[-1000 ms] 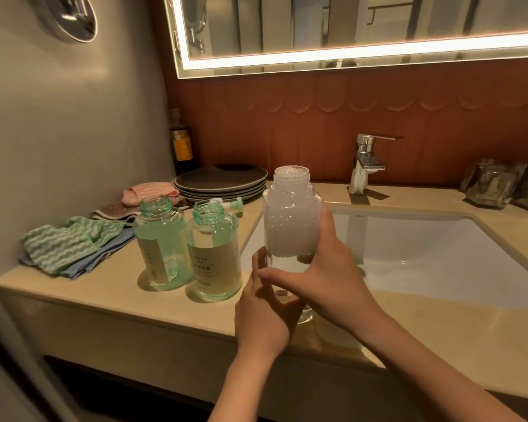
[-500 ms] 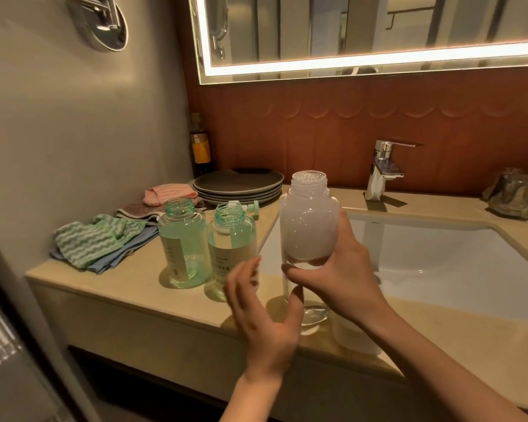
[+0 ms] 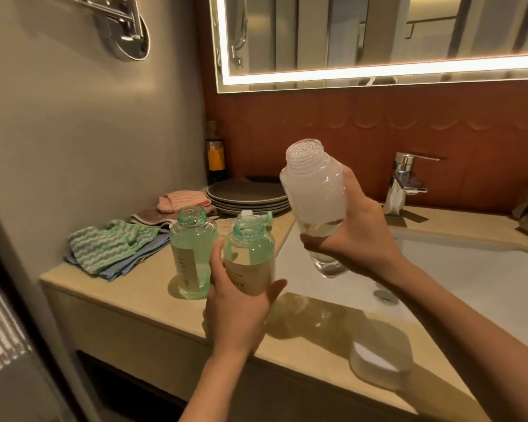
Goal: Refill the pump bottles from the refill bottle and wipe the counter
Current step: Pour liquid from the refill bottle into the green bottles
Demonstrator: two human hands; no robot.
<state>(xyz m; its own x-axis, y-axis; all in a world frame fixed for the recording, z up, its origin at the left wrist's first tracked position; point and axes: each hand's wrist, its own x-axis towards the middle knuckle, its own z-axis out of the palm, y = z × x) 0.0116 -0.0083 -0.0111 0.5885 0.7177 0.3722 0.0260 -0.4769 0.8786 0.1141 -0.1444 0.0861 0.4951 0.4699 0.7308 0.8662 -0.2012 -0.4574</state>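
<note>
Counter edge (image 3: 141, 303) near gripped pump bottle (image 3: 250, 263); refill bottle (image 3: 314, 196) above sink rim (image 3: 288, 248)

Ahead of you: lit-edged mirror (image 3: 378, 35) over rust-brown wall (image 3: 348, 126); grey wall (image 3: 58, 132) left, chrome fitting (image 3: 128, 35), perhaps a towel bar.

This is a bathroom, seen at its vanity: a white basin (image 3: 470, 269) is sunk into a beige counter (image 3: 128, 287) at four o'clock, with a chrome tap (image 3: 404, 181) behind it at two o'clock. A mirror (image 3: 378, 35) with a lit edge hangs at twelve o'clock above a reddish tiled wall (image 3: 348, 117). A chrome wall fitting (image 3: 125, 28) is mounted at eleven o'clock, and folded cloths (image 3: 104, 248) lie at nine o'clock.
</note>
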